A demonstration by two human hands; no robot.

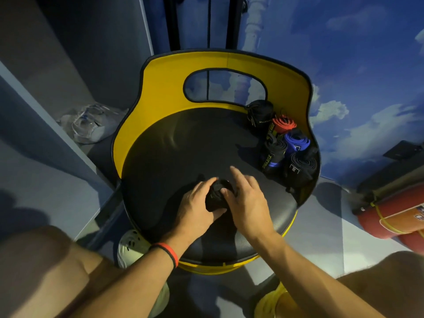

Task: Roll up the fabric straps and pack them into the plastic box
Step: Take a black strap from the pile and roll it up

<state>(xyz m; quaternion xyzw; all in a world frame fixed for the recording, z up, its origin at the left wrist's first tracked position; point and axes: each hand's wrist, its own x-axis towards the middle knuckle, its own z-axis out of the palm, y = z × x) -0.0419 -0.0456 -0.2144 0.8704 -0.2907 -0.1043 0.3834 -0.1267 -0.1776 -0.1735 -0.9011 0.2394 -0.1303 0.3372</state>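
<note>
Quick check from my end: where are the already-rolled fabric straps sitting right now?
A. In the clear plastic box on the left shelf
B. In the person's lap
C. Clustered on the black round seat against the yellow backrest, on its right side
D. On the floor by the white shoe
C: the rolled red, blue and black fabric straps sit grouped at the right edge of the black round seat, against the yellow backrest.

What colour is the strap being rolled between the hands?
Black strap roll, held on the seat; the head view shows it.

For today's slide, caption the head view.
Both hands, left hand and right hand, roll a black fabric strap on a round black seat.
</note>
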